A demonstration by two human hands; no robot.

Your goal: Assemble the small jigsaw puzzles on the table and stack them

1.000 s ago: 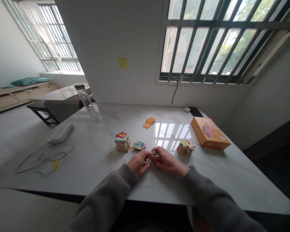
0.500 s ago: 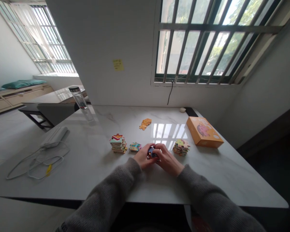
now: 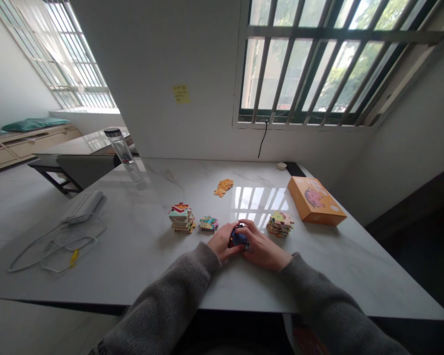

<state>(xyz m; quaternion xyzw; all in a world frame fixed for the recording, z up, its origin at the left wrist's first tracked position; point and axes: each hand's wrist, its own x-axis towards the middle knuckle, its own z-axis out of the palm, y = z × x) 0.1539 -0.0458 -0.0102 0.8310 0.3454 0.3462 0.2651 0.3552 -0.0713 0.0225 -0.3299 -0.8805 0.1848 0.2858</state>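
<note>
Between both hands is a small stack of dark blue puzzle pieces [image 3: 239,238], partly covered by fingers. My left hand [image 3: 223,242] is closed around its left side, thumb at the near edge. My right hand [image 3: 262,246] grips it from the right, fingers curled over the far edge. Just left of the hands lies a low pile of teal and yellow puzzle pieces [image 3: 208,224]. A taller stack of puzzle pieces [image 3: 181,218] with a red and white top stands farther left. Right of the hands is another stack of puzzle pieces [image 3: 280,224], pale green on top.
Orange puzzle pieces [image 3: 224,187] lie beyond the hands. An orange box [image 3: 315,201] sits at the right, near a black flat item [image 3: 295,169] and a small white object [image 3: 281,166]. At left are a glass bottle [image 3: 120,147], a white device [image 3: 83,207] and its cable [image 3: 54,246].
Both hands have shifted slightly right and nearer with the dark blue pieces, whose top face now shows more. The camera view has tilted a little.
</note>
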